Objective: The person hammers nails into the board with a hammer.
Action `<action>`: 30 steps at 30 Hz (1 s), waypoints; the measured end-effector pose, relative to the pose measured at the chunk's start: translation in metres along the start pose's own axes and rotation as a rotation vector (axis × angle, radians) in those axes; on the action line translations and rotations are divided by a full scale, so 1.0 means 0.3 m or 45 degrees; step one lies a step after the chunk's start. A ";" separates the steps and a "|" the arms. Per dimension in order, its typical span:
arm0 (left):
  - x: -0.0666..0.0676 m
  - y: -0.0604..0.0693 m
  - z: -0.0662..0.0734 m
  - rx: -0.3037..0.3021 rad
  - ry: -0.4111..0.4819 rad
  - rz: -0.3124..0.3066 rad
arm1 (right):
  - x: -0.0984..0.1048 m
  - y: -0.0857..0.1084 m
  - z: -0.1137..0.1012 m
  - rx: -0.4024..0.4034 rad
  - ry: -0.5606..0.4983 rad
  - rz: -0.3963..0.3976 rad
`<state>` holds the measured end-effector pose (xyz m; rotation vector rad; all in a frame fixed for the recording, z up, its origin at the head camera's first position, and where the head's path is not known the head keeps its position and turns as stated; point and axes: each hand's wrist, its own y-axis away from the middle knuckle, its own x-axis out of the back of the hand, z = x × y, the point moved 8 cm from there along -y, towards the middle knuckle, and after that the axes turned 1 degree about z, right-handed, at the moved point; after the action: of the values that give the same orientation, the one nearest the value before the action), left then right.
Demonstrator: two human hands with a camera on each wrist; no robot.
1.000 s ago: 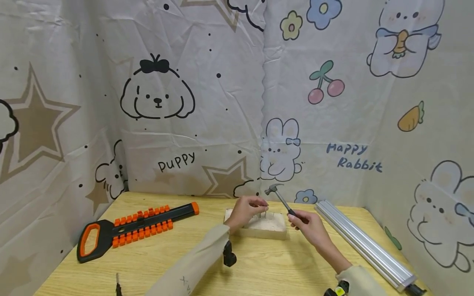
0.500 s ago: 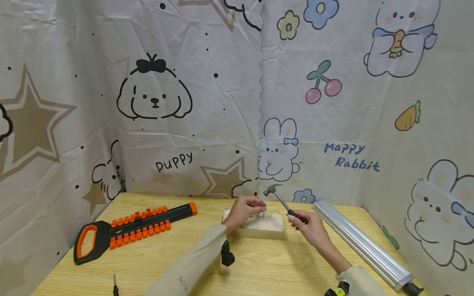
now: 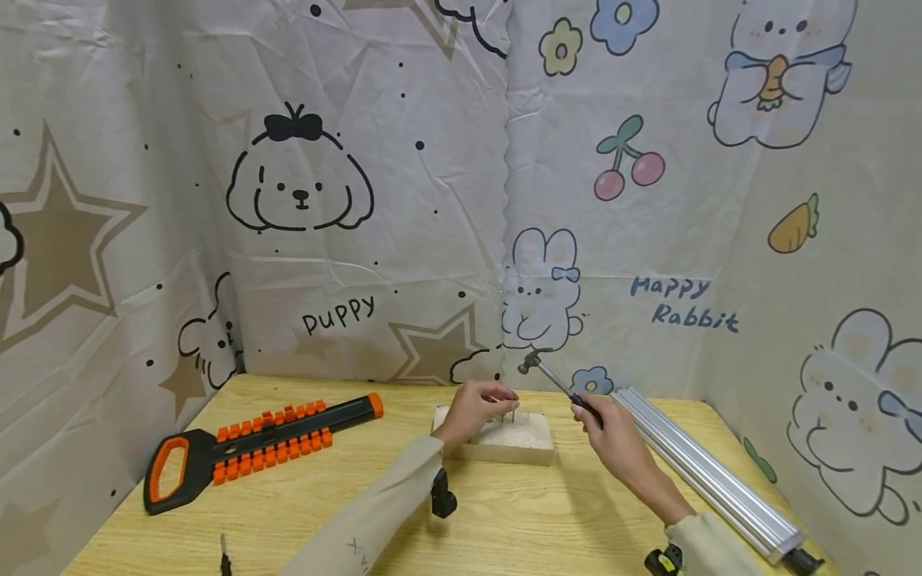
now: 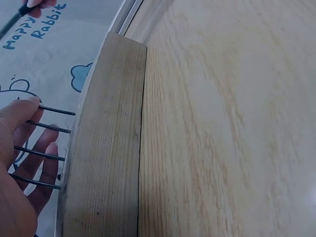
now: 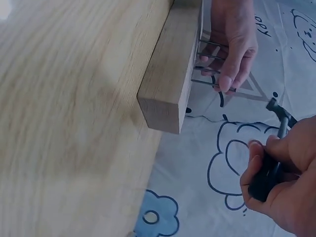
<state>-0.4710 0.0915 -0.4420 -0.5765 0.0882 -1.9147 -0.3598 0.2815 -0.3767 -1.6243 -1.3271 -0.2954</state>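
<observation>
A pale wooden block [image 3: 504, 454] lies on the table, with several dark nails standing in a row in its top face. My left hand [image 3: 470, 412] is over the block and pinches the end nail [image 4: 57, 110] near its head between thumb and fingertip; the other nails run past its fingers in the left wrist view. My right hand [image 3: 614, 438] grips a small claw hammer [image 3: 555, 380] by its black handle. The hammer's metal head [image 5: 279, 109] is raised above and to the right of the pinched nail, apart from it.
On the table's left lies a black tool holder with orange clips [image 3: 262, 444] and a loop handle. A thin pointed tool [image 3: 226, 556] lies at the front left. A long silver metal bar [image 3: 709, 472] lies along the right side. Printed cloth [image 3: 432, 240] hangs behind.
My right hand has moved a little right and up with the hammer, whose head has shifted slightly up and turned. My left hand keeps its pinch on the nail.
</observation>
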 end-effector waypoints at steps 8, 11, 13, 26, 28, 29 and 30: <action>-0.005 0.009 -0.003 0.024 -0.008 0.016 | 0.066 -0.023 -0.062 0.288 0.200 0.177; -0.003 0.012 0.000 0.019 -0.012 0.026 | 0.078 -0.021 -0.075 0.324 0.159 0.250; 0.000 0.011 0.003 0.004 -0.019 0.037 | 0.055 -0.021 -0.076 0.314 0.179 0.179; 0.011 -0.003 -0.010 -0.015 -0.040 0.050 | 0.033 -0.012 -0.069 0.277 0.251 0.162; 0.011 0.000 -0.013 -0.003 -0.030 0.050 | 0.030 -0.007 -0.062 0.276 0.260 0.169; 0.011 0.003 -0.014 0.006 -0.026 0.046 | 0.036 -0.004 -0.062 0.289 0.246 0.215; 0.010 0.006 -0.015 0.011 -0.020 0.040 | 0.046 -0.002 -0.063 0.308 0.216 0.278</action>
<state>-0.4725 0.0872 -0.4456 -0.5814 0.0784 -1.8788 -0.3481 0.2749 -0.3575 -1.4880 -1.0061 -0.1313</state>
